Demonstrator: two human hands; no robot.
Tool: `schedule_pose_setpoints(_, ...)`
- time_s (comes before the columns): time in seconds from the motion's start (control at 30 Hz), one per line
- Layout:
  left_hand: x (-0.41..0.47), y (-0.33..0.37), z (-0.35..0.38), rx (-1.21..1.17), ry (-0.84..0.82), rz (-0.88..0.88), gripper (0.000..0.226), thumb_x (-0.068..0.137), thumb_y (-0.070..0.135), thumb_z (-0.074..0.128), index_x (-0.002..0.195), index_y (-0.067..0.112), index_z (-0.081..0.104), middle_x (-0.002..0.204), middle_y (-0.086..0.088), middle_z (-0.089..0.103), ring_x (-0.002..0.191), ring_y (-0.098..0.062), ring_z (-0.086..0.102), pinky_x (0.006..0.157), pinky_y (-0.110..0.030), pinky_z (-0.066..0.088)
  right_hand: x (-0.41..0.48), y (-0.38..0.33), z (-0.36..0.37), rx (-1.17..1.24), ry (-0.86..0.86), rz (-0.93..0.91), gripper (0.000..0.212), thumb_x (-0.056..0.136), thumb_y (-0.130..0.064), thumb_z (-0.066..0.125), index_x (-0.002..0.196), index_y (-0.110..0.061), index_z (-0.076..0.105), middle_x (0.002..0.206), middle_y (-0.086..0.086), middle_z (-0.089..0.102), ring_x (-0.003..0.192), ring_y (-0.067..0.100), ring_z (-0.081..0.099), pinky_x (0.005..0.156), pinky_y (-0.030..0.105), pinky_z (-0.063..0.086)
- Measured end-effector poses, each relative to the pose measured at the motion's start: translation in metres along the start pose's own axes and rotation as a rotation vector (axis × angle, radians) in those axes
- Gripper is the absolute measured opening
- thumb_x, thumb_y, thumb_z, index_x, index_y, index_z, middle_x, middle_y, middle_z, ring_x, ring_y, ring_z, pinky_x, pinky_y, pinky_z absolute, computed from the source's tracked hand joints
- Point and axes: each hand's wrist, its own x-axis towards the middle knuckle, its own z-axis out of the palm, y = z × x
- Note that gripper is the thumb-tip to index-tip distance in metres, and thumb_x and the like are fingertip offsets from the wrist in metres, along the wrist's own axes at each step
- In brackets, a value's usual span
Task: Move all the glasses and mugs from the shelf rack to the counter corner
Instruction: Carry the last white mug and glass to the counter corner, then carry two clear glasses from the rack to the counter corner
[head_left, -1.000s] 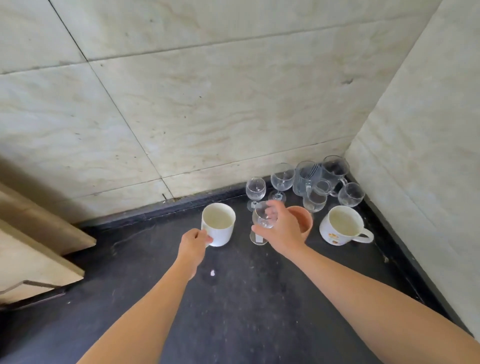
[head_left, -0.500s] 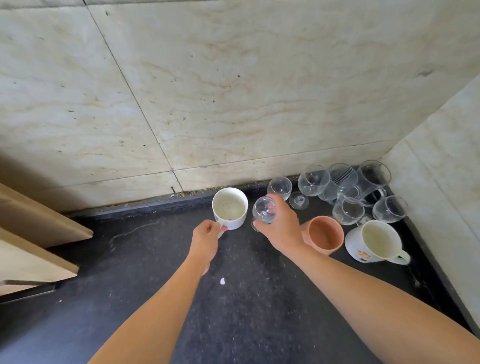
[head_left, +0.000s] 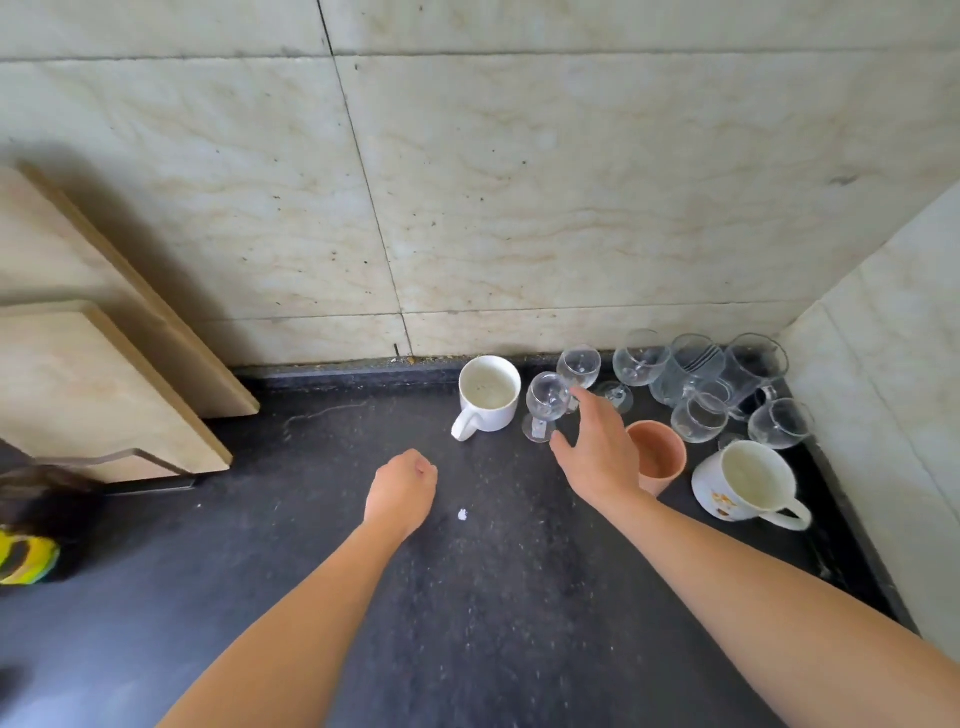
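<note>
On the counter (head_left: 467, 597), wine glass (head_left: 546, 402) upright, mouth up

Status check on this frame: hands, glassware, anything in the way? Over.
Left hand curled, empty. Right hand open beside small wine glass, not gripping. White mug and glass upright on counter. Terracotta cup close beside right hand.
</note>
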Motion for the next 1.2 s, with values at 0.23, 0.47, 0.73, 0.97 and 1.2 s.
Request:
schedule_pose_setpoints(0.23,-0.121,-0.049,-0.042,0.247,0.141,0.039,0.023,0.094,0.025,0.04,0.1,0.013,0.059,0.102,-0.005,0.061,0.087,-0.028,0.058,0.071,-0.033,0.046,-0.056,-0.058,-0.012,-0.151,-0.177,-0.418,0.031,0.092,-0.031,0.053,0.121,-0.021,0.058,0.12,0.001,0.058,0.111,0.023,0.053,0.069,0.035,0.041)
schedule_pose_setpoints(0.47,-0.302,-0.151,-0.087,0.434,0.317,-0.205,0.025,0.094,0.025,0.039,0.109,0.013,0.056,0.115,-0.008,0.056,0.104,-0.032,0.055,0.082,-0.038,0.045,-0.187,-0.17,0.011,-0.148,-0.318,-0.901,0.029,0.094,-0.027,0.048,0.121,-0.02,0.057,0.123,0.001,0.055,0.116,0.022,0.049,0.077,0.036,0.045)
schedule_pose_setpoints(0.73,-0.556,-0.287,-0.106,0.428,0.606,-0.61,0.023,0.092,0.027,0.041,0.106,0.016,0.056,0.11,-0.008,0.057,0.105,-0.032,0.057,0.081,-0.041,0.045,-0.411,-0.306,0.037,-0.138,-0.376,-1.482,0.028,0.091,-0.03,0.049,0.116,-0.019,0.059,0.116,0.003,0.057,0.114,0.024,0.05,0.08,0.036,0.047)
schedule_pose_setpoints(0.97,-0.766,-0.403,-0.071,0.353,0.672,-0.92,0.024,0.091,0.029,0.043,0.106,0.017,0.056,0.112,-0.009,0.056,0.108,-0.031,0.055,0.087,-0.043,0.045,-0.659,-0.362,0.06,-0.136,-0.378,-1.878,0.03,0.089,-0.034,0.052,0.114,-0.019,0.062,0.115,0.004,0.06,0.109,0.025,0.054,0.083,0.038,0.049)
schedule_pose_setpoints(1.2,-0.959,-0.51,-0.055,0.225,0.723,-1.085,0.021,0.091,0.03,0.046,0.103,0.016,0.056,0.108,-0.009,0.057,0.105,-0.03,0.056,0.085,-0.044,0.047,-0.907,-0.391,0.078,-0.015,-0.474,-2.084,0.028,0.089,-0.033,0.051,0.109,-0.017,0.063,0.112,0.006,0.061,0.106,0.027,0.056,0.085,0.038,0.046)
